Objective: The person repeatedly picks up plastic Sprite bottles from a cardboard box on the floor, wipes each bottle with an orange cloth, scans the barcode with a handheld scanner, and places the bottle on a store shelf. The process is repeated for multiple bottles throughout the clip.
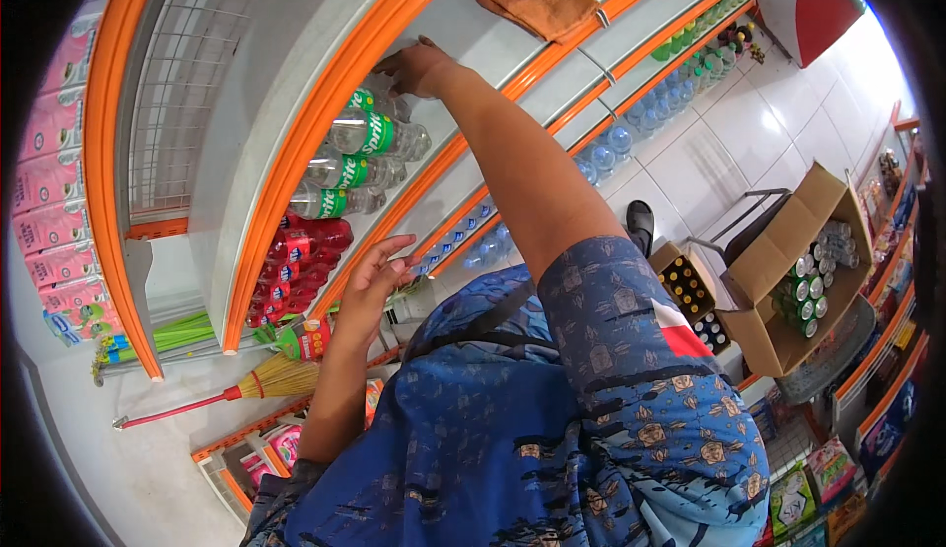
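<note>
My right hand [420, 68] reaches over the grey shelf [462, 44], its fingers spread at the end of a row of clear Sprite bottles [367, 131] with green labels. The fingertips are close to the endmost bottle; whether they touch it I cannot tell. My left hand [375, 281] is raised in front of the lower shelf edge with fingers apart and nothing in it. Beside it stand red Fanta bottles [295, 259], in line with the Sprite bottles. A folded orange-brown cloth [536, 0] lies on the shelf beyond my right hand.
Lower shelves hold water bottles [602, 155]. An open cardboard box [772, 244] with cans [805, 296] stands to the right, beside a smaller carton of bottles [686, 281]. A broom [273, 377] lies at left, near pink drink cartons [52, 170]. Orange rims [347, 89] edge the shelves.
</note>
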### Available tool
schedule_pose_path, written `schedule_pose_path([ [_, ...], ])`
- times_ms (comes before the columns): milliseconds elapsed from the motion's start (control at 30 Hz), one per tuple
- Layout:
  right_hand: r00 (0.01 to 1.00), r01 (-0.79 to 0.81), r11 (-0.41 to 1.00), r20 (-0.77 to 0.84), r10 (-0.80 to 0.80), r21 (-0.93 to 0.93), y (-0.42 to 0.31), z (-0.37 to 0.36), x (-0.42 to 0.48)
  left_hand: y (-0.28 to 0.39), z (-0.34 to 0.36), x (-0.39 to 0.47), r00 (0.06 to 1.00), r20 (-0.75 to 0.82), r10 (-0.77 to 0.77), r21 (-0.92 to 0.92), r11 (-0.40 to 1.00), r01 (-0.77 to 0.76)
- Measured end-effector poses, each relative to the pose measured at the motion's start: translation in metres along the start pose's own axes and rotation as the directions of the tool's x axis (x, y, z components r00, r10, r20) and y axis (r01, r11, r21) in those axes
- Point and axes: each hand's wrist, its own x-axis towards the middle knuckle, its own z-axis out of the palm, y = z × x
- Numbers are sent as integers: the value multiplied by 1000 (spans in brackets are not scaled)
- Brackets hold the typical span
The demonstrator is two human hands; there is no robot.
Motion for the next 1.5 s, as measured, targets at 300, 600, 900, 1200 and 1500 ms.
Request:
schedule_pose_path([
  [300, 1000, 11, 976, -24, -17, -218, -2, 10, 3, -11, -3, -7, 1000, 6, 8, -70, 997, -8],
  [600, 950, 42, 993, -313, -6, 107, 36, 14, 15, -16, -4, -4, 998, 64, 18, -134, 991, -9],
  [900, 558, 156, 710, -655, 510, 687, -9, 12, -250, -84, -11, -19, 998, 53, -21, -282, 959, 35],
  [1200, 355, -874, 430, 307, 883, -228, 97, 201, -659, -64, 36, 43, 955, 296, 11, -184, 982, 45],
  [1500, 34, -977, 3, 141, 989, 212, 54, 164, -717, 36, 145, 118, 864, 405, 300, -104, 954, -282],
])
